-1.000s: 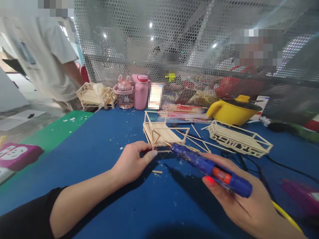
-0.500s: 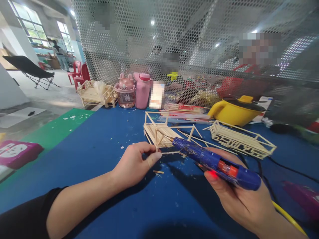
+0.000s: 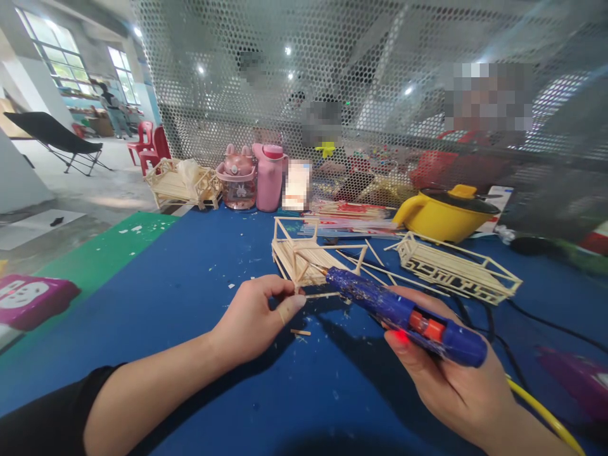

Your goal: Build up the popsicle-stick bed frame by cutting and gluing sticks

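Note:
At the table's middle, a small model (image 3: 308, 256) built of thin wooden sticks has a slatted base and raised rails. My left hand (image 3: 259, 313) pinches its near corner between thumb and fingers, by the foot of an upright. A thin stick (image 3: 323, 295) runs right from those fingertips, low along the near side. In my right hand (image 3: 456, 386) is a blue hot glue gun (image 3: 380, 304), its nozzle pointing left. The nozzle tip is close to the pinched corner; whether it touches a stick I cannot tell. A loose bit of stick (image 3: 301, 332) lies below my left hand.
A second stick model (image 3: 456, 269) stands to the right, a third (image 3: 183, 183) at the back left. Behind are a pink bottle (image 3: 270, 180), a clear pink-lidded jar (image 3: 239, 187), bundled sticks (image 3: 351, 218) and a yellow pot (image 3: 441, 218). Black cables (image 3: 546, 323) cross the right side.
The whole view has shifted slightly left and down. Both hands, the glue gun and the model keep nearly the same places relative to each other.

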A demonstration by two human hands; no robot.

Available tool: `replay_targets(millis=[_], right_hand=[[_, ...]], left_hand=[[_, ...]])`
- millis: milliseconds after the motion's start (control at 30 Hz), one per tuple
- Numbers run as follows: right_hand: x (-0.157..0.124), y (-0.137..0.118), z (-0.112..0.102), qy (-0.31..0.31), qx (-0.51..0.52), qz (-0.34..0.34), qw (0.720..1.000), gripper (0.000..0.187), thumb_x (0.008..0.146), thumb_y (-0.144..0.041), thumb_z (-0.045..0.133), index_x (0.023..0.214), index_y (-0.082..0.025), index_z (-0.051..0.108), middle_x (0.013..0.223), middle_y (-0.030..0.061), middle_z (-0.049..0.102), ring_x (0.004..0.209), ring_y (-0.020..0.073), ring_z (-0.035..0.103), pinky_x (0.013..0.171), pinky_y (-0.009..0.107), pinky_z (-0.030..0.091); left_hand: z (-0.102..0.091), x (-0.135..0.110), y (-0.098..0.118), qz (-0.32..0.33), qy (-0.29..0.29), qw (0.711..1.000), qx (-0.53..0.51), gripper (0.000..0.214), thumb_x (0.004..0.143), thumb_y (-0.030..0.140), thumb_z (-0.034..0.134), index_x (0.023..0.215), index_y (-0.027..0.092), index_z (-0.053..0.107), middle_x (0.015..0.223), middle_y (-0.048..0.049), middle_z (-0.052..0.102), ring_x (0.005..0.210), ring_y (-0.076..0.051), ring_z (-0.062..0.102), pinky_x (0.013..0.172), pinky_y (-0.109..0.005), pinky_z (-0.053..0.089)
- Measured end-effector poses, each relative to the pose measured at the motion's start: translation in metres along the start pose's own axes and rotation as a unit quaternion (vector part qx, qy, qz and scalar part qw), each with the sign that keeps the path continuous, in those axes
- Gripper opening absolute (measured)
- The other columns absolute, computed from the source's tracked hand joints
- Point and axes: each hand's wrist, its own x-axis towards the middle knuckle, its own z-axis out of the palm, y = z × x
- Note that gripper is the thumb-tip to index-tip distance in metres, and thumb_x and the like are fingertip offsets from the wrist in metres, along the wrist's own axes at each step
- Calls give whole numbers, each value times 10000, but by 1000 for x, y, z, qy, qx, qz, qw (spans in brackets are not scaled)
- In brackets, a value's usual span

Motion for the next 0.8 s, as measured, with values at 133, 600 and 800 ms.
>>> replay_targets(millis=[133, 600, 800], right_hand=[[1, -1, 1, -5, 1, -6, 1000, 344, 853, -263, 522, 1194, -252, 479, 991, 39, 669, 802, 183, 675, 754, 263, 549], [-2, 2, -2, -18, -9, -17, 1000, 328, 857, -285, 527, 1180, -245, 489, 998, 60, 663, 831, 208, 672, 745, 291, 556], [0, -2, -1, 5, -21, -1, 1000, 312, 856, -271, 521, 1165, -232, 502, 982, 60, 677, 828, 204, 679, 741, 282, 555]], left_hand=[[0, -1, -1, -5, 0, 1000, -3, 162, 821, 305, 544, 782, 190, 652, 774, -6, 670, 734, -146, 582, 694, -266, 433], [1, 0, -1, 0, -1, 1000, -7, 162, 817, 298, 542, 775, 191, 657, 774, -15, 674, 730, -152, 584, 692, -275, 439], [1, 0, -2, -1, 2, 1000, -1, 164, 816, 307, 544, 782, 193, 656, 782, -18, 679, 747, -157, 593, 699, -276, 442]])
